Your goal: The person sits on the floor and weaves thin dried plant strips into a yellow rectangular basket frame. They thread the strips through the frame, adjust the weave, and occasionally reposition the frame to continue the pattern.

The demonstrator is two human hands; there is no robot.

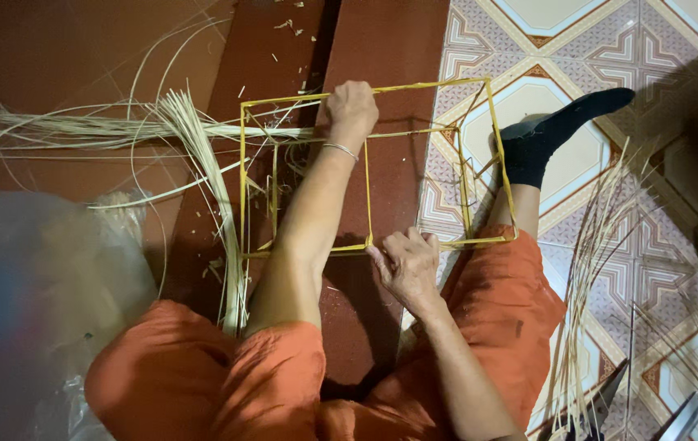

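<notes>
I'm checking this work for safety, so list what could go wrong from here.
1. The yellow stick frame is thin and held only by the left hand at its far bar and the right hand at its near bar; uneven pressure may bend or pop a joint.
2. Loose straw strips lie beside the frame and could snag.
3. The socked foot beside the frame might knock it.

Bare floor lies open inside the yellow frame (367, 163) between both grips; loose pale strips (202, 155) crowd beyond the left hand (351, 110).

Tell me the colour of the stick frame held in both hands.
Yellow: the stick frame shows best in the head view.
</notes>
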